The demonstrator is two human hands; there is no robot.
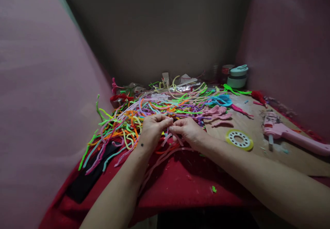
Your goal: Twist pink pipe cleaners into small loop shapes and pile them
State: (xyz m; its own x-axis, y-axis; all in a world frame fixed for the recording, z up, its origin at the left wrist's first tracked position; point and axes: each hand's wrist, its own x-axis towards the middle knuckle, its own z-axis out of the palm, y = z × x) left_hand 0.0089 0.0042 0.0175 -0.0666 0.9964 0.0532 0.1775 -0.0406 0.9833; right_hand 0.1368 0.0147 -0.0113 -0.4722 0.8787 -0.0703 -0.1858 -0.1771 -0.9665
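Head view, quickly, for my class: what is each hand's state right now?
Left hand: closed, fingertips pinched; anything between them is hidden.
Right hand: closed, apparently pinching a pale pink fuzzy stem.

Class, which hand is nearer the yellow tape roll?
Right: the right hand is left of the yellow tape roll, apart from it; the left hand is farther left.
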